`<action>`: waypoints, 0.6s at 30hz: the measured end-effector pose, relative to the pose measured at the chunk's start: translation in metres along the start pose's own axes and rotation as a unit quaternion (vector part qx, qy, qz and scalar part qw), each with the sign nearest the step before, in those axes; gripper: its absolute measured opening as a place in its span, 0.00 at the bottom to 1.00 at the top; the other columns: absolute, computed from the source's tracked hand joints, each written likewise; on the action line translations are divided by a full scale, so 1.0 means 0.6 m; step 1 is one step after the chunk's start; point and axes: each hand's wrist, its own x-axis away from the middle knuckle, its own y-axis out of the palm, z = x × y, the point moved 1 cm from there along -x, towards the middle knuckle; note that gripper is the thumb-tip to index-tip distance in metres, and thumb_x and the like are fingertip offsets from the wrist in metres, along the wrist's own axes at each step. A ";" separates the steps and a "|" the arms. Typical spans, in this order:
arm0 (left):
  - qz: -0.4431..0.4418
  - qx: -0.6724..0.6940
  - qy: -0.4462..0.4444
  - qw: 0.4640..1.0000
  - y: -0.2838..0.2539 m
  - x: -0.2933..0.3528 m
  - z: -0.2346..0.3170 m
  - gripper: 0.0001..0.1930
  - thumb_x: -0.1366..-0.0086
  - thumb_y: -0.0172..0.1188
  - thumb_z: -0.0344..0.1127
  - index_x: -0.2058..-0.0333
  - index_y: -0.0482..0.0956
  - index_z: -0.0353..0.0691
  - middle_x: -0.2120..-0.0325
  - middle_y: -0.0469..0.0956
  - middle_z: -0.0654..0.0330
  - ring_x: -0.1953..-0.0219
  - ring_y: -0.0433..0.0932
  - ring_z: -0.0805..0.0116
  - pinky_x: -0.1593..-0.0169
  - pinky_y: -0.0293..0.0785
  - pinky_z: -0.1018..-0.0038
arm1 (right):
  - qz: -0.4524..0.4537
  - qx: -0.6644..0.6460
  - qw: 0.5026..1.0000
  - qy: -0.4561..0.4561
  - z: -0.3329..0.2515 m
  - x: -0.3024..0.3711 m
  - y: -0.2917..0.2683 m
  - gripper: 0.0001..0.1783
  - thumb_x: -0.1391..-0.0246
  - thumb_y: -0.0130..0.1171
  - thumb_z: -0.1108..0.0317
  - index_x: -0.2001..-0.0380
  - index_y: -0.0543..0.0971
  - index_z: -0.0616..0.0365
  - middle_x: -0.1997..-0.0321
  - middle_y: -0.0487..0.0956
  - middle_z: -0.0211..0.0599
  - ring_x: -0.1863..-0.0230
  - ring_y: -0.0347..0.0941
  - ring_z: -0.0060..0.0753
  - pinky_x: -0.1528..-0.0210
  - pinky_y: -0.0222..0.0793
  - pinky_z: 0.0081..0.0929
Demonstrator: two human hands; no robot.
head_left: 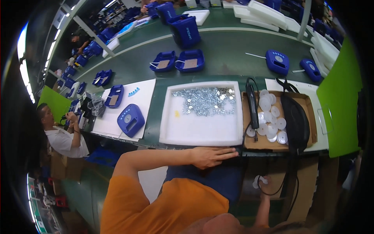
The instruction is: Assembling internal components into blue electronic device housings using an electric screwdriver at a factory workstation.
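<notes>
My left hand (210,157) rests at the near edge of the bench with its fingers stretched out, holding nothing. Lower right, below the bench top, my right hand (266,185) has its fingers closed on a translucent white plastic disc (256,182); whether there is more than one is hard to make out. Just beyond my left hand lies a white foam tray (194,134) with many small shiny metal parts (202,101) in its far half. To its right, a shallow cardboard tray (260,145) contains several similar discs (271,126), a black corded screwdriver (253,109) and a black pouch (294,121).
Blue plastic housings (131,120) lie on a white sheet (105,125) to the left, others on the green conveyor (230,50). A black cord (283,180) hangs near my right hand. Lime-green panels (341,97) flank the bench. A co-worker (64,134) sits at the left.
</notes>
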 end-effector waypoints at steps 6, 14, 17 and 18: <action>0.064 -0.052 -0.016 0.996 0.006 0.019 -0.002 0.21 0.37 0.66 0.40 0.55 0.89 0.24 0.17 0.58 0.29 0.11 0.50 0.37 0.10 0.50 0.50 | -0.037 -0.258 0.964 0.047 -0.235 0.201 -0.023 0.27 0.41 0.79 0.81 0.40 0.83 0.57 0.44 0.86 0.37 0.46 0.86 0.36 0.44 0.87 0.37; 0.174 -0.074 -0.012 0.982 0.018 0.029 -0.013 0.19 0.36 0.66 0.37 0.55 0.89 0.26 0.23 0.72 0.37 0.16 0.65 0.41 0.19 0.70 0.57 | -0.221 -0.384 0.896 0.008 -0.415 0.332 0.109 0.28 0.40 0.80 0.78 0.39 0.81 0.57 0.43 0.84 0.38 0.43 0.85 0.33 0.39 0.84 0.36; 0.206 -0.086 0.001 0.975 -0.001 0.024 -0.009 0.15 0.37 0.66 0.35 0.58 0.89 0.28 0.28 0.78 0.38 0.21 0.73 0.41 0.23 0.77 0.59 | -0.244 -0.401 0.880 -0.069 -0.517 0.323 0.153 0.29 0.42 0.81 0.77 0.40 0.81 0.57 0.43 0.83 0.34 0.43 0.82 0.28 0.39 0.81 0.32; 0.221 -0.078 -0.008 0.972 -0.006 0.025 0.001 0.14 0.37 0.67 0.33 0.58 0.89 0.28 0.30 0.79 0.38 0.23 0.75 0.41 0.23 0.77 0.59 | -0.227 -0.370 0.893 -0.121 -0.554 0.308 0.160 0.29 0.43 0.82 0.76 0.40 0.81 0.57 0.43 0.83 0.33 0.43 0.81 0.26 0.39 0.80 0.31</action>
